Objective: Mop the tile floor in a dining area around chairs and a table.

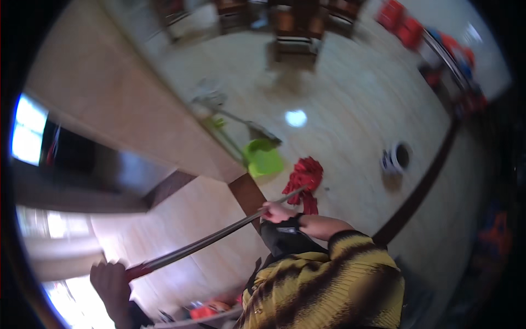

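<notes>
A mop with a red cloth-strip head [304, 178] and a long metal pole [211, 237] runs slantwise across the view. My left hand [111, 285] is closed round the pole's red end at the lower left. Farther down, close to the mop head, my right hand [277, 213] wraps round the pole; a black band circles its wrist. The red strips lie on the pale floor just beyond my right hand. Motion blur softens the fingers of both hands.
A green dustpan [264, 159] stands at the wall corner [219, 164], beside a long-handled broom [262, 133]. To the right is a pale round container [396, 157] with a dark opening. Wooden chairs [298, 27] stand at the far side. Red bags or boxes [402, 24] sit far right.
</notes>
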The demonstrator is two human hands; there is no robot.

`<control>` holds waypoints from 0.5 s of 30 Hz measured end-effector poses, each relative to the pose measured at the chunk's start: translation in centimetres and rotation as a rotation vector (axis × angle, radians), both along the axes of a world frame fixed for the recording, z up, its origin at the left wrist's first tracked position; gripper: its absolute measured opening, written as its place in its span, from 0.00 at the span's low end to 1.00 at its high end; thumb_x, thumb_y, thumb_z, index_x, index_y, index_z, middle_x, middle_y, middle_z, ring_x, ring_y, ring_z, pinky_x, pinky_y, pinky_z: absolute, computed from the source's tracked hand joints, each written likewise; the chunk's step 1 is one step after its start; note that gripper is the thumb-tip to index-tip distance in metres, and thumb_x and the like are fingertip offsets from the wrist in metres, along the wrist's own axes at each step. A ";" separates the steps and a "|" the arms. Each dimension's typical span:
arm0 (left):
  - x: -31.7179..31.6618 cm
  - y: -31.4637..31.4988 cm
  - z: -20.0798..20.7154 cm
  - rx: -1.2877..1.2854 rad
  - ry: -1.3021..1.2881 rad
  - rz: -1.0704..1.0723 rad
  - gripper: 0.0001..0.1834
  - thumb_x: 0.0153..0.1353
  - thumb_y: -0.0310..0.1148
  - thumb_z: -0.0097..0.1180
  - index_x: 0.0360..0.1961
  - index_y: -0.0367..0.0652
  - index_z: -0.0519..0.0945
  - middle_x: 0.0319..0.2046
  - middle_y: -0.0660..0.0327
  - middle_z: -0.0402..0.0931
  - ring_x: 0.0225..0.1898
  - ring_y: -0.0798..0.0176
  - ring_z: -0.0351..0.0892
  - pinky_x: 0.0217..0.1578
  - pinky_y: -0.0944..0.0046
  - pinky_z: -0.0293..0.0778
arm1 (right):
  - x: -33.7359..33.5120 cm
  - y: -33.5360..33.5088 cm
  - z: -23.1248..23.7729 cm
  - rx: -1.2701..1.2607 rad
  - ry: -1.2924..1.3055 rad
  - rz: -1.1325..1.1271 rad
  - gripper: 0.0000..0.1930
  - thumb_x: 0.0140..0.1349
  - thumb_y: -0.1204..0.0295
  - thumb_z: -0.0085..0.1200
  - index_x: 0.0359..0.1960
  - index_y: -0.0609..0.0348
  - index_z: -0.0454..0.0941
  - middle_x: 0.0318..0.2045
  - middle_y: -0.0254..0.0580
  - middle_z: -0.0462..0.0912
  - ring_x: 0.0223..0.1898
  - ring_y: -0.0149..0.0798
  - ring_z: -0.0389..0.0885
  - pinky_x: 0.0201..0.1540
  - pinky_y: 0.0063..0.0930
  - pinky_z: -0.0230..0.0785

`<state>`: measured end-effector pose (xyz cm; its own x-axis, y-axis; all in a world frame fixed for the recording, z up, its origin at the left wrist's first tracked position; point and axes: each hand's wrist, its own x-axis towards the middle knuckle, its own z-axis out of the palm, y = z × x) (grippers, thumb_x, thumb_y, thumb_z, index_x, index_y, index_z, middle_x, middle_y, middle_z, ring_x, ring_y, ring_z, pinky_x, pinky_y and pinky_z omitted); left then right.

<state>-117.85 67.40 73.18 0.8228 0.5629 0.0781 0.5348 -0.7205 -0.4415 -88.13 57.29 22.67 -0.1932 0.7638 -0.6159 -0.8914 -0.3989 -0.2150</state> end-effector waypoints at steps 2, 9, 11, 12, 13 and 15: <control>-3.8 7.1 -1.6 0.000 -0.056 0.028 0.14 0.49 0.34 0.51 0.14 0.44 0.61 0.11 0.59 0.55 0.15 0.57 0.60 0.19 0.57 0.55 | -3.1 2.7 -9.3 0.471 -0.932 0.116 0.04 0.51 0.76 0.44 0.21 0.56 0.65 0.17 0.38 0.68 0.19 0.34 0.70 0.23 0.28 0.66; -26.7 20.0 -2.7 -0.998 0.387 -0.298 0.10 0.51 0.41 0.51 0.26 0.48 0.76 0.17 0.58 0.73 0.22 0.57 0.74 0.20 0.57 0.68 | -9.8 10.1 10.9 -0.614 0.168 -0.384 0.05 0.50 0.80 0.42 0.29 0.64 0.62 0.20 0.46 0.69 0.22 0.43 0.74 0.25 0.35 0.71; -23.0 19.7 -2.9 -0.969 0.613 0.182 0.06 0.48 0.35 0.52 0.24 0.45 0.76 0.16 0.57 0.73 0.20 0.56 0.73 0.18 0.57 0.67 | -8.3 10.7 12.2 -0.527 0.205 -0.521 0.04 0.49 0.81 0.42 0.28 0.64 0.62 0.20 0.47 0.69 0.21 0.43 0.74 0.24 0.35 0.71; -20.1 19.9 -3.1 -0.778 0.591 0.248 0.07 0.49 0.36 0.52 0.25 0.44 0.76 0.16 0.57 0.73 0.20 0.55 0.73 0.18 0.57 0.67 | -7.5 11.1 12.8 -0.427 0.220 -0.610 0.04 0.49 0.81 0.42 0.27 0.65 0.62 0.20 0.48 0.69 0.20 0.44 0.74 0.23 0.35 0.71; -16.7 20.2 -3.4 -0.584 0.558 0.301 0.08 0.49 0.36 0.51 0.26 0.43 0.76 0.17 0.57 0.73 0.20 0.55 0.73 0.17 0.58 0.67 | -6.6 12.2 11.3 -0.325 0.263 -0.770 0.02 0.48 0.82 0.42 0.23 0.65 0.63 0.18 0.49 0.69 0.20 0.44 0.74 0.23 0.36 0.71; -10.3 19.7 -4.2 -0.203 0.464 0.410 0.10 0.51 0.37 0.51 0.27 0.40 0.75 0.17 0.57 0.73 0.19 0.54 0.73 0.17 0.59 0.66 | -2.2 13.0 10.3 -0.049 0.091 -0.974 0.05 0.51 0.77 0.42 0.20 0.63 0.64 0.15 0.46 0.70 0.18 0.42 0.73 0.21 0.32 0.69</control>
